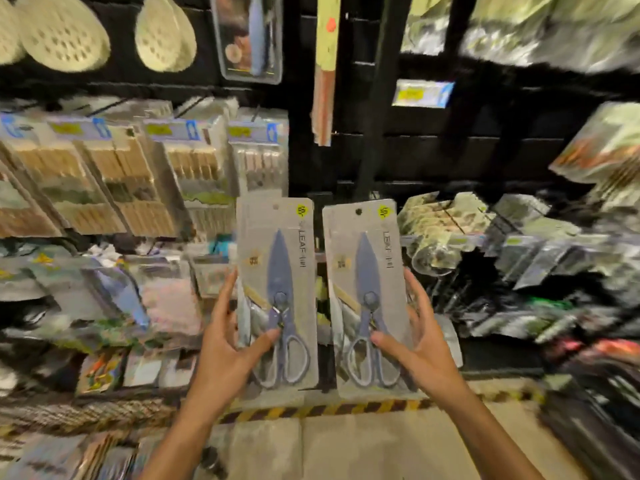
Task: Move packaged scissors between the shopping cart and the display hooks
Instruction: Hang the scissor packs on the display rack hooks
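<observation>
Two packs of blue-grey scissors on grey cards are held upright side by side in front of the display wall. My left hand (230, 344) grips the left scissors pack (277, 258) by its lower left edge, thumb on the front. My right hand (417, 344) grips the right scissors pack (363, 268) by its lower right edge. Each card has a hang hole and a yellow sticker at the top. Another scissors pack (251, 36) hangs high on the wall. The shopping cart is out of view.
A black slat wall (433, 161) stands behind the packs. Packs of wooden clothespins (138, 181) hang at left, foil-wrapped goods (536, 237) crowd the right. A yellow-black striped floor edge (311, 410) runs below, with tan floor tiles nearer me.
</observation>
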The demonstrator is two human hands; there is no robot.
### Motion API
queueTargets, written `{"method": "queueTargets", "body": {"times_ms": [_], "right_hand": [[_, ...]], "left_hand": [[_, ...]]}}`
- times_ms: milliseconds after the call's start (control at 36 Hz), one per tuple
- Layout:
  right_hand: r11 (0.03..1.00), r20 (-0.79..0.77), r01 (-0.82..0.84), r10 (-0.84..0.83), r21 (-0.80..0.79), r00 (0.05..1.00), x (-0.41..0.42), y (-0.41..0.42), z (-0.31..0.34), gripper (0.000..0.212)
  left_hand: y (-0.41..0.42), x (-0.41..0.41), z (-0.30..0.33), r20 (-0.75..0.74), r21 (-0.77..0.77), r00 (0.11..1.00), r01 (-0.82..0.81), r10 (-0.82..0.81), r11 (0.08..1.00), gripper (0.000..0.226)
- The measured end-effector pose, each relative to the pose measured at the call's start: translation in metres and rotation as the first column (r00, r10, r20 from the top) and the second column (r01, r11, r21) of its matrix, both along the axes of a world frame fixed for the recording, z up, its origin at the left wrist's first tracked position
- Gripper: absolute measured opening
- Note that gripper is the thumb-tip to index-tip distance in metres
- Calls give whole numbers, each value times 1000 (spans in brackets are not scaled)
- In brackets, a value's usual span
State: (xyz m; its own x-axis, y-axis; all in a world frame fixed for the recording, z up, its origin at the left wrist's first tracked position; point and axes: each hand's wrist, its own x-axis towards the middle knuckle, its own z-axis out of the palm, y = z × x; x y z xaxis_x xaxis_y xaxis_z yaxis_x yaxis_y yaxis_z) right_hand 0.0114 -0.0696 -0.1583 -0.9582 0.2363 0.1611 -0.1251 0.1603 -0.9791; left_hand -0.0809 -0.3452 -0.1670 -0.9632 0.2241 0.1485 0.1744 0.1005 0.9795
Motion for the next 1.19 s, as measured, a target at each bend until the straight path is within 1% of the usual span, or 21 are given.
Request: {"method": "queueTargets", "body": {"times_ms": [139,222,333,444,583,694,806,1000,1194], "right_hand": [[989,0,145,-145,26,989,45,44,14,96],[975,-5,216,-216,52,976,66,69,21,96],[953,-30,298,-297,48,955,89,106,28,95],[938,-55,343,-341,41,938,110,154,31,97],[938,-84,343,-338,45,937,134,224,37,98],[942,-125,335,-329,30,936,143,279,42,97],[948,-135,318,-312,27,940,141,327,47,97],[970,-165,243,-244,-22,956,119,379,56,98],[976,-197,215,-207,19,958,72,415,58,98]], "left_hand": [[62,12,15,-62,69,987,150,-146,986,100],[97,19,21,-60,99,977,210,-205,973,101],[140,25,26,-81,45,963,259,-255,965,102],[194,43,35,-104,93,956,283,-273,955,101],[264,62,46,-128,133,952,295,-278,946,100],[316,71,54,-141,137,949,302,-283,943,102],[357,82,65,-165,129,950,286,-264,950,102],[403,77,82,-216,77,954,230,-209,970,102],[430,42,91,-241,77,948,233,-209,969,100]]}}
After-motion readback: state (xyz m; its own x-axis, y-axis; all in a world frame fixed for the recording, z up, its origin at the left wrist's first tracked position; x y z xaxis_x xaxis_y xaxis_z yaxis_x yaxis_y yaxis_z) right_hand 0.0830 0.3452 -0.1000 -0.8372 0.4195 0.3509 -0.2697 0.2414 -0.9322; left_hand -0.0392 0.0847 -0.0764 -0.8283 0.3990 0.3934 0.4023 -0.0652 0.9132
